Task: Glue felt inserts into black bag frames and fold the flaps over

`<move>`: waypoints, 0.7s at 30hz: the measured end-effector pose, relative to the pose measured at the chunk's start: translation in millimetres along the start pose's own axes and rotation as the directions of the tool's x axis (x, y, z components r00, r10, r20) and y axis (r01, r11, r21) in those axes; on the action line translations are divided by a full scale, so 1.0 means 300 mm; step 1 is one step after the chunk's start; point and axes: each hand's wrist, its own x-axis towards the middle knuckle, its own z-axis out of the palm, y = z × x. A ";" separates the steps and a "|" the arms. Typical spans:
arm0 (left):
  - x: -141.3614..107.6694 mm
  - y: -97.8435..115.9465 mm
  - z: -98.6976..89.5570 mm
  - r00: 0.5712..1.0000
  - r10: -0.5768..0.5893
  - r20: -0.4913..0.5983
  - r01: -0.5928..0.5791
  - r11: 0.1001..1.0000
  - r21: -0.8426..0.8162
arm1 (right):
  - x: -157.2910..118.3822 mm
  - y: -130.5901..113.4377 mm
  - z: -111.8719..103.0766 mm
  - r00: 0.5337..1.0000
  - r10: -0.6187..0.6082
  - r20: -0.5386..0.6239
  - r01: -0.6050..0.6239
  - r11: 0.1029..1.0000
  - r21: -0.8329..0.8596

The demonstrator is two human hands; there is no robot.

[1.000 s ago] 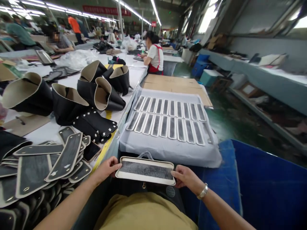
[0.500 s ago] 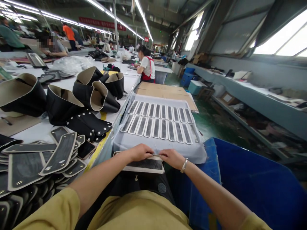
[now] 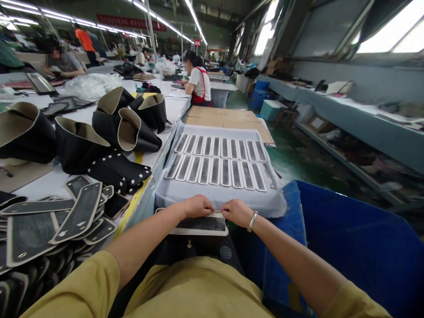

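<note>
Both hands meet at the near edge of a cloth-covered board (image 3: 159, 194). Thumb and fingers of my left hand (image 3: 198, 206) are pinched together, and my right hand (image 3: 236, 212) pinches just to the right of it. Between the fingertips shows a thin, pale-edged piece, mostly hidden by the fingers. Below them, over my lap, lies a black rectangular panel (image 3: 202, 224) with a pale border. I cannot tell whether the pinched edge belongs to it. On the board, black strips (image 3: 205, 170) with white borders lie in two rows.
A pile of pale-edged black panels (image 3: 33, 234) covers the near left table, with curved black pieces (image 3: 79, 141) behind. A blue bin (image 3: 357, 238) stands at my right. Beyond the board are flat cardboard (image 3: 225, 117) and a co-worker (image 3: 200, 84) in a red apron.
My view has shifted slightly, so the table and board sit a little higher and further left. Both hands stay pinched at the same edge, with fingertips slightly changed in position.
</note>
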 end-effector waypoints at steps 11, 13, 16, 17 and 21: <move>0.003 0.016 -0.002 0.996 0.083 0.039 -0.087 0.989 0.123 | -0.016 0.006 0.012 0.997 -0.061 0.039 0.064 0.995 -0.078; 0.007 0.023 0.000 0.994 0.104 0.046 -0.110 0.981 0.160 | -0.020 0.004 0.009 0.996 -0.071 0.054 0.076 0.992 -0.096; 0.011 0.027 0.005 0.989 0.135 0.059 -0.144 0.966 0.216 | -0.022 0.004 0.006 0.993 -0.091 0.077 0.099 0.989 -0.114; 0.012 0.026 0.007 0.988 0.143 0.064 -0.154 0.960 0.233 | -0.022 0.005 0.005 0.991 -0.104 0.089 0.114 0.987 -0.115; 0.012 0.022 0.015 0.983 0.164 0.087 -0.183 0.938 0.295 | -0.022 0.014 0.000 0.976 -0.167 0.138 0.180 0.979 -0.090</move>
